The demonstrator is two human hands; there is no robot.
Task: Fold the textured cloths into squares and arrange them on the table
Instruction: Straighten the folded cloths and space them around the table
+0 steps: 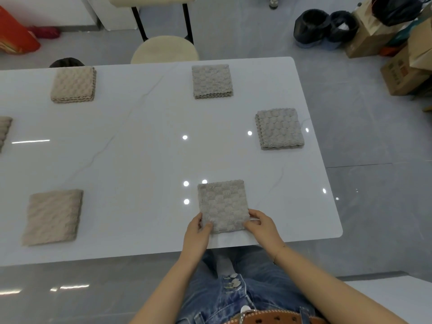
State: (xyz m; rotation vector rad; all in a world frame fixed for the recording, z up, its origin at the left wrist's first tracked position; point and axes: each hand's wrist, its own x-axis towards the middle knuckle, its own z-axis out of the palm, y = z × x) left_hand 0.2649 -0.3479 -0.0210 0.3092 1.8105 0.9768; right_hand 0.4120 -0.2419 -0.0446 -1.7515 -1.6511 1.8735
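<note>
At the near edge of the glossy white surface (140, 160), which has thin grey veins like marble and rounded corners, lies a grey folded cloth (223, 204). It is almost square, with a soft raised pattern of rounded bumps and a wavy far edge. The left hand (197, 230) pinches its near left corner, thumb on top of the fabric. The right hand (260, 224) pinches the near right corner, fingers curled around the edge.

To the left, also near the front, a beige folded cloth (53, 216) lies flat, with a diagonal ribbed texture. At the far left edge, 1 more beige cloth (4, 130) is only partly in view.

Further away on the right side rests a grey bumpy square (279, 128), its layered scalloped edges turned to the left. Beyond it, a second grey square (212, 81) shows its stacked wavy edges on the near side. At the far left, a beige square (74, 84) lies the same way.

Behind the surface stands a round cream stool (164, 49) with black legs.
</note>
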